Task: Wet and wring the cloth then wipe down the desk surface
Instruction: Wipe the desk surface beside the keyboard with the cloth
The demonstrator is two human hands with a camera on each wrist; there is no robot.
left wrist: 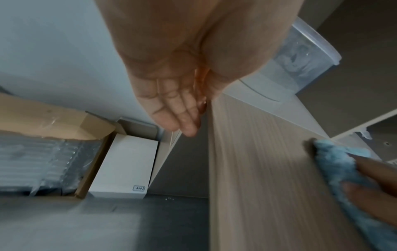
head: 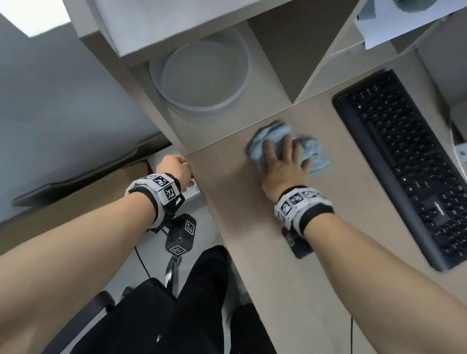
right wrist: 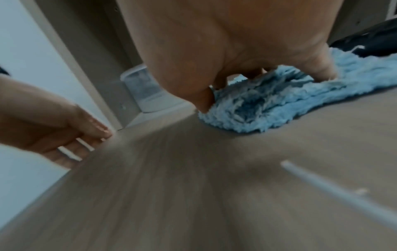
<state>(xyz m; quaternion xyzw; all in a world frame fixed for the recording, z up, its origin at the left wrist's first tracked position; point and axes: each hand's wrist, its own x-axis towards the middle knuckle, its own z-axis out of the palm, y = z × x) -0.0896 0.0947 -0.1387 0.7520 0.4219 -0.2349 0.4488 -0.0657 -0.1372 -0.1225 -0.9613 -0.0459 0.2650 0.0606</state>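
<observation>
A crumpled light-blue cloth lies on the wood-grain desk, near its far left part. My right hand lies on top of it with the fingers spread, pressing it onto the surface. Beside the desk's left edge, my left hand holds nothing, its fingers straight and close to the edge. A clear round tub of water stands in the cubby behind the cloth.
A black keyboard lies on the desk right of the cloth. A shelf unit with dividers rises at the back, with papers in one bay. Below the left edge are a cardboard box and a white box on the floor.
</observation>
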